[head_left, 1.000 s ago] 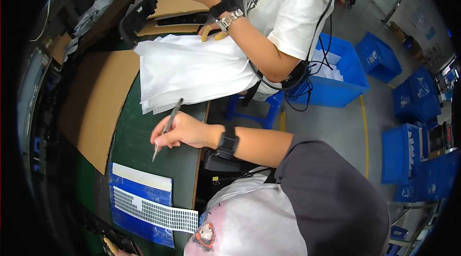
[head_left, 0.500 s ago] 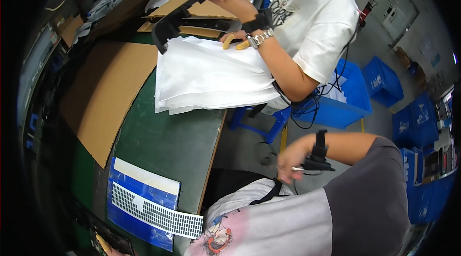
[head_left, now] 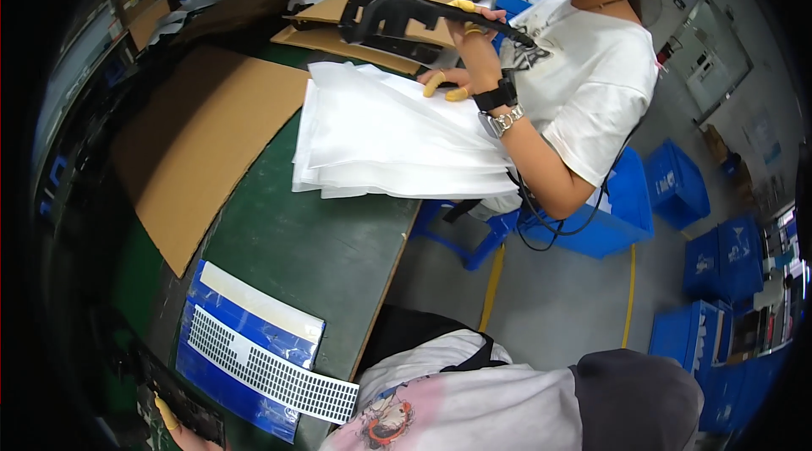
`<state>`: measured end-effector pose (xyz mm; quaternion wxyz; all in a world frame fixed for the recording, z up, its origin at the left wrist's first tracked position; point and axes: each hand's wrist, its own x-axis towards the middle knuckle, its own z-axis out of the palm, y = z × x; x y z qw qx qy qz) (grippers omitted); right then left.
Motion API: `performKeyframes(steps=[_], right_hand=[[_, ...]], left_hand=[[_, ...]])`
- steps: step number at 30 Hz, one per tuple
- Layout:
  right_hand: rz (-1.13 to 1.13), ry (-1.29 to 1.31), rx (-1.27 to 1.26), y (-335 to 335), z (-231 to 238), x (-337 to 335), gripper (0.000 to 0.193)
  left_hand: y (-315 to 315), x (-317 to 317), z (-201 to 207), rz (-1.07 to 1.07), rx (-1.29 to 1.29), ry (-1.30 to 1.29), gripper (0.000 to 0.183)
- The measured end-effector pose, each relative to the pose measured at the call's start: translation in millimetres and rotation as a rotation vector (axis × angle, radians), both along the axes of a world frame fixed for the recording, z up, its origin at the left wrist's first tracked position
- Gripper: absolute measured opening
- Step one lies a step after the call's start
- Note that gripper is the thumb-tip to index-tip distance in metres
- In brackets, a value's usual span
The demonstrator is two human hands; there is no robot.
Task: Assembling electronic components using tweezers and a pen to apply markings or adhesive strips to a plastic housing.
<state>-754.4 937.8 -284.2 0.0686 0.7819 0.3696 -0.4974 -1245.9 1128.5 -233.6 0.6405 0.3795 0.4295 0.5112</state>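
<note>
- One change stands out: the right hand with its thin tool, over the table a second ago, is out of sight; I cannot tell its grip.
- I see the grid sheet [head_left: 283, 379] untouched on the blue board [head_left: 222, 387], near left; work there looks paused.
- One near-left hand [head_left: 183, 437], perhaps the left, meets a dark part [head_left: 188, 404]; grip unclear.
- Farther off, a co-worker's hand [head_left: 475, 26] now holds the black frame [head_left: 370, 19] more level.

Left grip [head_left: 190, 441] at dark part [head_left: 193, 406], near blue pad [head_left: 224, 383] with white gridded sheet [head_left: 271, 371] on top.
</note>
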Motion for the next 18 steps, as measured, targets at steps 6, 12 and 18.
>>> performKeyframes(steps=[6,12,18], right_hand=[[0.03,-0.586,0.329,-24,55,78,0.018],[0.213,-1.145,0.687,-21,43,58,0.016],[0.637,-1.363,0.829,15,72,33,0.019]], left_hand=[[-4,10,4,-0.076,-0.044,-0.043,0.04],[-6,11,2,-0.092,-0.028,-0.067,0.039],[-6,15,4,-0.054,-0.01,-0.053,0.038]])
